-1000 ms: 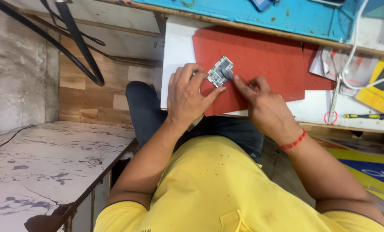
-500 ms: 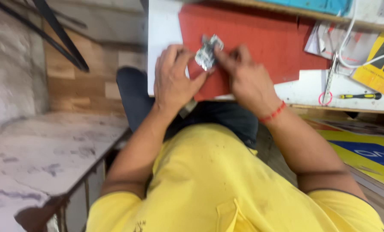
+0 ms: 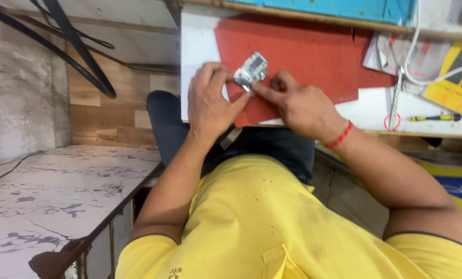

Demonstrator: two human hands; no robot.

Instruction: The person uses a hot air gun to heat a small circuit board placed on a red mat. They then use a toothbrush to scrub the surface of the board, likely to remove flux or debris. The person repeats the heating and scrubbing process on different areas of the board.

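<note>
Circuit board (image 3: 252,69), small and grey-green, sits pinched between both hands above the red mat (image 3: 303,49) on the desk (image 3: 200,46). Left hand (image 3: 210,101) grips its near edge; right hand (image 3: 298,106) presses a forefinger against its lower corner. The work looks midway, the board not yet set down. Beyond the right hand lie white cables (image 3: 414,51) and a yellow-handled screwdriver (image 3: 435,118); nothing blocks the hands.

Repair workshop: screwdriver (image 3: 435,118), cables (image 3: 412,62), workbench (image 3: 200,46).
</note>
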